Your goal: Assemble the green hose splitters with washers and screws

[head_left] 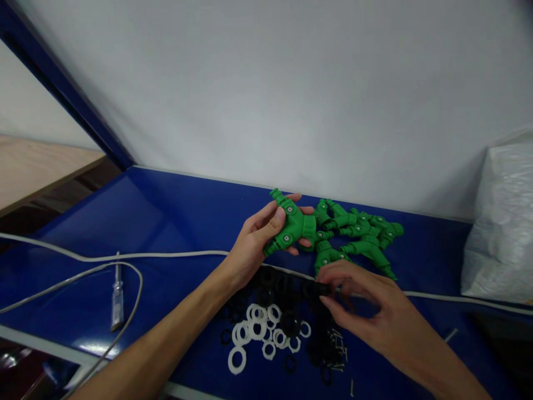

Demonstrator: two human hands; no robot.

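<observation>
My left hand (258, 233) is closed round a green plastic Y-shaped hose splitter (295, 223), its two narrow branches toward the wrist side and its wider collar to the right. Over a dark pile of parts, my right hand (370, 305) pinches a small black part (318, 289), which looks like a ring seen edge-on. Black rings (290, 322) lie below and between the hands, hard to tell apart in the shade. White plastic rings (258, 328) are heaped nearer to me. Several more green splitters (366, 244) lie beyond my right hand.
Small screws (338, 350) lie scattered by the dark pile. A white cable (175, 255) crosses the blue tabletop (179, 216). At the left rests a screwdriver (117, 300) with a clear handle. A plastic-wrapped bag (497, 222) stands at the right against the pale wall.
</observation>
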